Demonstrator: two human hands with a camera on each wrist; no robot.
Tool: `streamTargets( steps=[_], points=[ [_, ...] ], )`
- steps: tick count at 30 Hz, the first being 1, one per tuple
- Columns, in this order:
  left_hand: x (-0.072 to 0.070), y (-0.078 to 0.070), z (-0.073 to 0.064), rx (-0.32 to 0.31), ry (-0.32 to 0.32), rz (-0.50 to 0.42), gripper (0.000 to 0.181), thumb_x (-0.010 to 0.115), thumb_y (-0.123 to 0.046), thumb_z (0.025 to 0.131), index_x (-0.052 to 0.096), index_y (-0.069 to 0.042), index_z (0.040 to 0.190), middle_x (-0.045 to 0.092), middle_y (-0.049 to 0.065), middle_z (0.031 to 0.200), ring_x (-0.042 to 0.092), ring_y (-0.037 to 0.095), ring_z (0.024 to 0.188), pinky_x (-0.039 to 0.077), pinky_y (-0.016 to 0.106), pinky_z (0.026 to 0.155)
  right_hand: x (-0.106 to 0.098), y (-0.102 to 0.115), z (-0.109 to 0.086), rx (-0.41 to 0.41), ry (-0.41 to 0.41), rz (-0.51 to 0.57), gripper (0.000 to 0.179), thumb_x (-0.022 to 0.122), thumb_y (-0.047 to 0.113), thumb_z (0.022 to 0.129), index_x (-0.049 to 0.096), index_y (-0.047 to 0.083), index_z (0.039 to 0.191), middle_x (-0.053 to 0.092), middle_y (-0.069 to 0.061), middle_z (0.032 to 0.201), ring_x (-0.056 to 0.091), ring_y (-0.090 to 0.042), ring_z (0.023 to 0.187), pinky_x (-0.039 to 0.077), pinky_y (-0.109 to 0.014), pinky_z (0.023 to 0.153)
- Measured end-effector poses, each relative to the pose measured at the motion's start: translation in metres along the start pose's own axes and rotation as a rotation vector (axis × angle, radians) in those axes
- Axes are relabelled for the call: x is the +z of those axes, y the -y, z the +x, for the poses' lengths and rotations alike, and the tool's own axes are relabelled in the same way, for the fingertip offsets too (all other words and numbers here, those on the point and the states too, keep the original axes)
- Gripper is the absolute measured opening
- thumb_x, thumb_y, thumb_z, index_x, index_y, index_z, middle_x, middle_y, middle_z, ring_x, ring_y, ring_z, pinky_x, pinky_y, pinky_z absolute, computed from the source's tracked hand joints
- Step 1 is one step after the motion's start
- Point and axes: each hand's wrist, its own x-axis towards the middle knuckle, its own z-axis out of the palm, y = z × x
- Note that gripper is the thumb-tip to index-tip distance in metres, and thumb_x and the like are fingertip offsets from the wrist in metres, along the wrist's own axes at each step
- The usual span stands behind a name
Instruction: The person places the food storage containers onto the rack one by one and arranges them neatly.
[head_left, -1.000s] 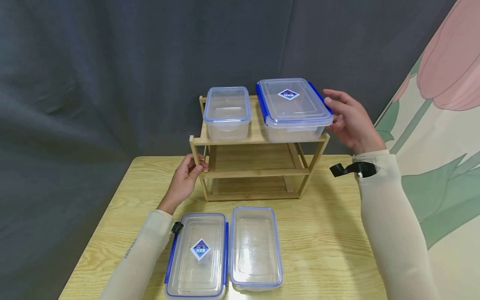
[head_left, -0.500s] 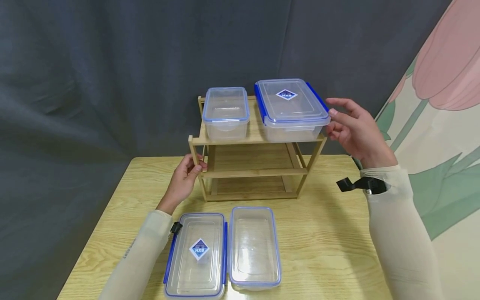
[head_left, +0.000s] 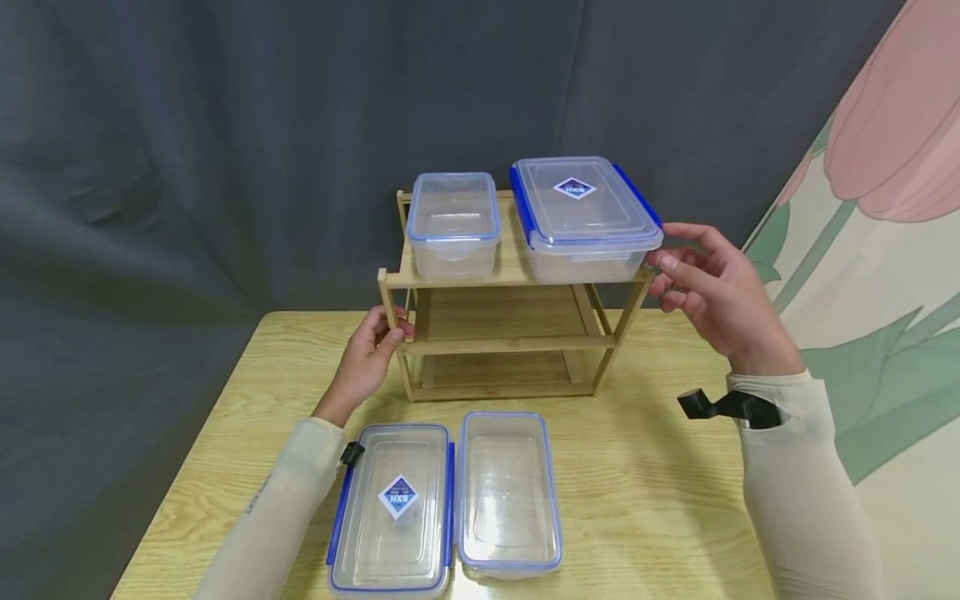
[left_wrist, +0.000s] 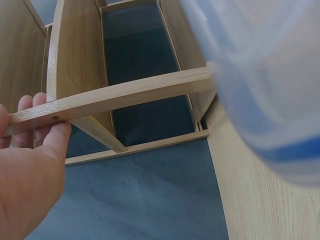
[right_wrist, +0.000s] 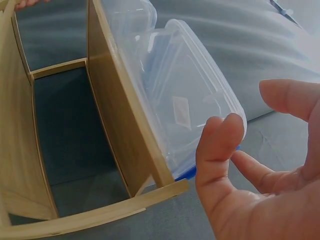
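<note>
A wooden rack (head_left: 517, 343) with several tiers stands at the back of the table. My left hand (head_left: 365, 358) grips its left front post, thumb in front and fingers behind, as the left wrist view also shows. On the top shelf sit a smaller clear container (head_left: 454, 260) at left and a larger lidded container (head_left: 588, 212) with blue side clips at right. Just right of the larger container, near the rack's right front corner, is my right hand (head_left: 720, 292). Its fingers are loosely bent with nothing between them; whether a fingertip touches the container I cannot tell.
In front of the rack, a lidded container (head_left: 397, 533) with blue clips and a diamond label lies beside a clear container (head_left: 510, 492) with a blue rim. A dark curtain (head_left: 300, 150) hangs behind the table. A flower-patterned wall (head_left: 885, 292) rises at right.
My right hand has moved down and slightly right, from the larger container's clip side to beside the rack's top corner. The left hand keeps its grip; the containers stay put.
</note>
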Motion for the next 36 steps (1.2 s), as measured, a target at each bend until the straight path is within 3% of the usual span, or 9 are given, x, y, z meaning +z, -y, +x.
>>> streamTargets(
  steps=[7, 12, 27, 36],
  points=[
    [0.0, -0.001, 0.0, -0.009, 0.005, -0.003, 0.032, 0.047, -0.015, 0.114, 0.05, 0.0, 0.142, 0.066, 0.021, 0.125, 0.066, 0.035, 0.118, 0.056, 0.034, 0.102, -0.001, -0.017, -0.014, -0.02, 0.048, 0.027, 0.039, 0.055, -0.007, 0.105, 0.052, 0.005, 0.142, 0.069, -0.008, 0.11, 0.073, -0.017, 0.081, 0.06, -0.025, 0.063],
    [-0.001, -0.002, 0.001, -0.011, 0.012, -0.004, 0.034, 0.046, -0.016, 0.114, 0.049, 0.001, 0.143, 0.066, 0.022, 0.126, 0.065, 0.034, 0.119, 0.056, 0.036, 0.104, 0.003, -0.029, -0.023, -0.015, 0.03, 0.008, 0.041, 0.056, -0.007, 0.104, 0.051, 0.003, 0.144, 0.068, -0.007, 0.112, 0.071, -0.016, 0.082, 0.06, -0.024, 0.063],
    [-0.002, -0.001, 0.001, 0.006, 0.03, -0.038, 0.034, 0.046, -0.013, 0.114, 0.048, 0.005, 0.143, 0.064, 0.025, 0.126, 0.065, 0.03, 0.117, 0.054, 0.021, 0.1, 0.014, -0.072, -0.046, 0.049, 0.056, -0.114, 0.036, 0.057, -0.005, 0.105, 0.06, 0.012, 0.136, 0.062, -0.007, 0.115, 0.07, -0.014, 0.086, 0.058, -0.024, 0.065],
    [-0.009, -0.001, -0.001, 0.009, 0.031, -0.035, 0.033, 0.049, -0.014, 0.113, 0.049, -0.004, 0.145, 0.065, 0.021, 0.13, 0.066, 0.033, 0.12, 0.056, 0.024, 0.1, 0.02, -0.096, -0.057, 0.111, 0.072, -0.189, 0.034, 0.06, -0.001, 0.104, 0.059, 0.015, 0.135, 0.06, -0.007, 0.116, 0.068, -0.011, 0.085, 0.056, -0.025, 0.065]
  ],
)
